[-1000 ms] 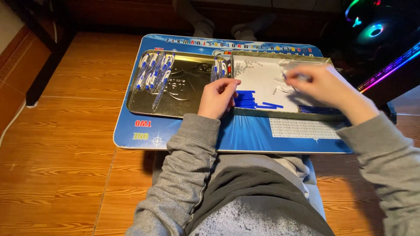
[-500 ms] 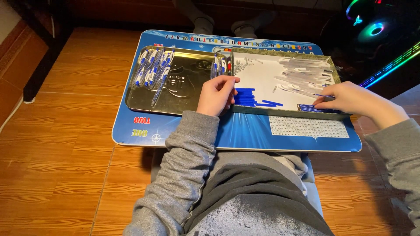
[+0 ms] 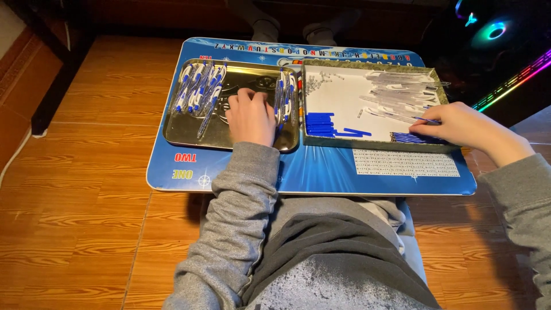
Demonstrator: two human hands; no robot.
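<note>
My left hand [image 3: 250, 116] rests curled inside a shiny metal tray [image 3: 183, 135], between a bundle of blue and white pens [image 3: 198, 92] on its left and a few more pens [image 3: 285, 95] on its right; what it holds, if anything, is hidden. My right hand [image 3: 462, 125] lies at the right end of a white-lined box [image 3: 338, 97], its fingertips pinching a thin blue refill [image 3: 426, 120]. That box also holds clear pen barrels [image 3: 396, 89], blue caps [image 3: 319, 123] and a heap of blue refills [image 3: 408, 138].
Both containers sit on a blue lap tray [image 3: 321, 169] across my knees. Wooden floor [image 3: 74, 229] surrounds it. A dark furniture leg [image 3: 49, 97] stands at the left, and glowing coloured lights [image 3: 493, 31] at the far right. Two socked feet [image 3: 287, 26] show beyond the tray.
My left hand moved left from the white box's edge into the metal tray. My right hand dropped from over the box's middle to its right end, by the refills.
</note>
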